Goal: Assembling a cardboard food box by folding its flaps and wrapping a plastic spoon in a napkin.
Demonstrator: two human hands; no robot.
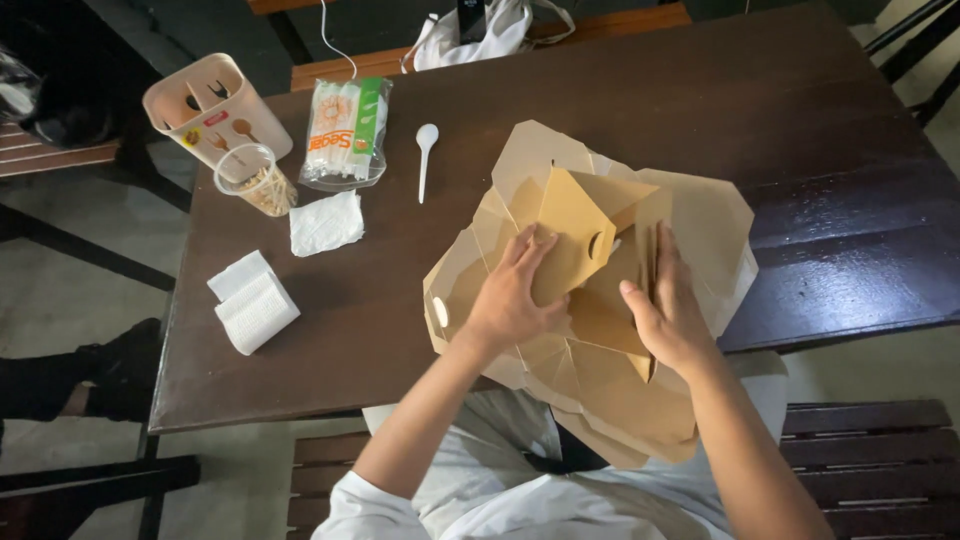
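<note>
A stack of flat brown cardboard food boxes (700, 225) lies at the near edge of a dark wooden table (620, 90), partly hanging over it. The top box is half folded, with one flap raised. My left hand (515, 295) presses on the left flap of that box, fingers spread. On the right side, my right hand (665, 310) holds an upright flap between thumb and fingers.
On the table's left part stand a beige cutlery holder (215, 105), a clear cup of toothpicks (255, 180), a bag of straws (345, 130), a white plastic spoon (425, 155) and white napkins (325, 222). A napkin stack (253, 300) lies nearer. A bench (870, 450) is below right.
</note>
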